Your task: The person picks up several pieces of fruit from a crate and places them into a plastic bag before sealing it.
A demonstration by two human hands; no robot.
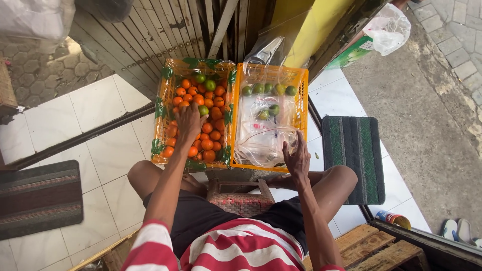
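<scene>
Left hand [188, 122], fingers spread, rests palm-down on the oranges [208, 138] heaped in the left crate [161, 105], near its middle. Right hand [297, 156], open and flat, presses the clear plastic liner [261, 135] at the near right corner of the right crate [303, 100]; green limes [268, 90] lie along that crate's far edge. Both crates stand on the white tiled floor [100, 145].

A short-sleeved shirt with broad red and white horizontal stripes is worn, its sleeves ending above the elbows. Dark shorts are worn below it, and the knees and lower legs are left bare. Both forearms are uncovered. No glove, ring or watch is seen on the left hand [189, 122] or on the right hand [298, 157].
</scene>
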